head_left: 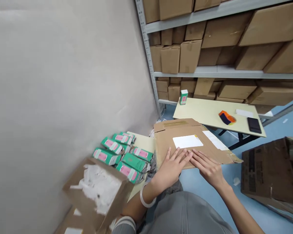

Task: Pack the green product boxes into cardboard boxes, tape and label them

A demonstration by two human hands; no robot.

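A flattened brown cardboard box (166, 138) lies in front of my body, with a white label (188, 141) on its upper face and a second white strip (215, 140) toward its right edge. My left hand (171, 165) rests on the near part of the cardboard, fingers spread flat. Beside it, my right hand (208, 165) also presses flat, its fingertips meeting those of the left just below the label. Both palms face down and neither hand grips anything. Whatever supports the cardboard is mostly hidden.
Several green and pink small boxes (134, 162) lie on a table at left, near an open carton (127, 185) with white packing. A pale table (197, 110) ahead holds an orange tape roll (227, 117), a phone (254, 125) and one green box (184, 97). Carton-filled shelves (219, 71) stand behind.
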